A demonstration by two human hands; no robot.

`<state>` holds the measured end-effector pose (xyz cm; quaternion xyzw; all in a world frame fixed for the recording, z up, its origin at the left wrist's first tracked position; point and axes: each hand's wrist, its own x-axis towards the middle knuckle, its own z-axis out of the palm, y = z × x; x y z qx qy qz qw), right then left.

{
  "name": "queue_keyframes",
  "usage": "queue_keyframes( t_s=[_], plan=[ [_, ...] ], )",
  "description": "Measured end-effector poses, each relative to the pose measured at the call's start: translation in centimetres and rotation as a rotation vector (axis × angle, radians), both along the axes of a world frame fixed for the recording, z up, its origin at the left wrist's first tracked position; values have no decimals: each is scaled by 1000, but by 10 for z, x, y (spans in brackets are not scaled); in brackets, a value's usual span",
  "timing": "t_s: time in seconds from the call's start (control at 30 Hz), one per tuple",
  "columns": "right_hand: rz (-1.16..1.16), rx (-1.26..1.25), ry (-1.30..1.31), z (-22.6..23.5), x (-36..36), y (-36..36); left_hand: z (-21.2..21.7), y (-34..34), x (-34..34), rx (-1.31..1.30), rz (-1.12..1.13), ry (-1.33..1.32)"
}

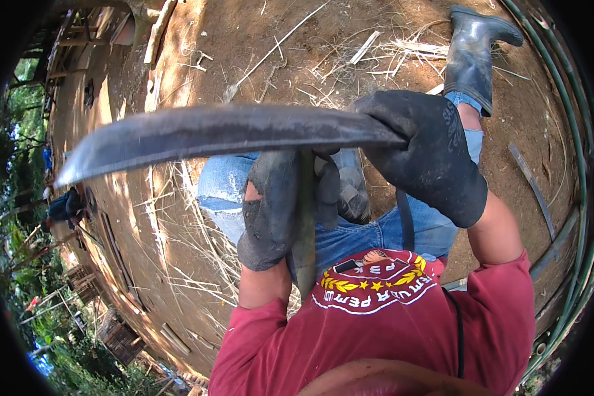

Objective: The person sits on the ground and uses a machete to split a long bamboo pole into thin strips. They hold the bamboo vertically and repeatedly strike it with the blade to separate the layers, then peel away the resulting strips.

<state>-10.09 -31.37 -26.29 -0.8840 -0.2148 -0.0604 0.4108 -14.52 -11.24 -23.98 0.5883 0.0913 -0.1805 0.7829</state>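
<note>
My right hand [429,155], in a dark work glove, is closed round the handle of a machete [224,132]. Its long dark blade stretches level to the left, and the tip shows brighter metal. Just beneath the blade, my left hand [270,204] wears a similar glove with a torn spot and grips an upright green-brown piece of bamboo [303,244]. The bamboo's lower end lies against my red shirt; its upper end is hidden behind the blade. Whether the blade touches the bamboo, I cannot tell.
My legs in blue jeans are spread over brown soil, with a rubber boot [472,59] at the upper right. Pale bamboo shavings [201,251] litter the ground. Long green bamboo poles [579,132] line the right side. Another person [66,208] is far off at the left.
</note>
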Motion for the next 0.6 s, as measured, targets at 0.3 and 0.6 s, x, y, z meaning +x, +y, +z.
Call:
queue_keyframes(
  t_s=[0.3,0.6],
  plan=[
    [59,-152,-105,12,-8,13,-1,-12,-12,145,167,6],
    [95,-136,-66,-5,6,14,-2,-10,-4,223,52,27]
  ],
)
